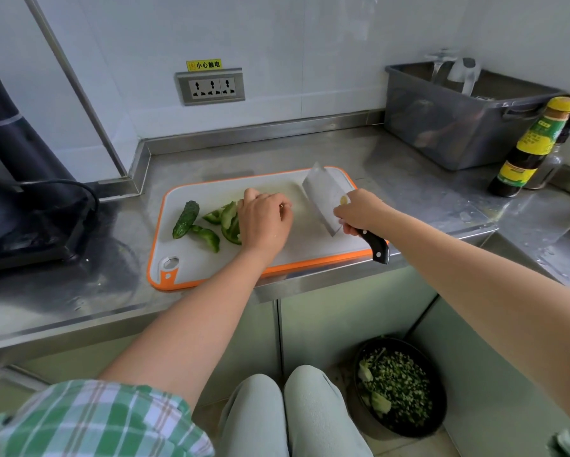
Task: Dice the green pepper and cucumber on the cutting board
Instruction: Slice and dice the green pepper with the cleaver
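Barely started, I'd say: on your white plastic cutting board with the orange rim [310,240], your right hand [359,212] has its fingers clamped on the black-handled steel cleaver [323,196], and your left hand [263,219] curls over the green pepper chunks [211,235] (can't tell if it's pinning one). Nothing's diced, and the bumpy dark green cucumber [185,219] lies whole at the board's left end
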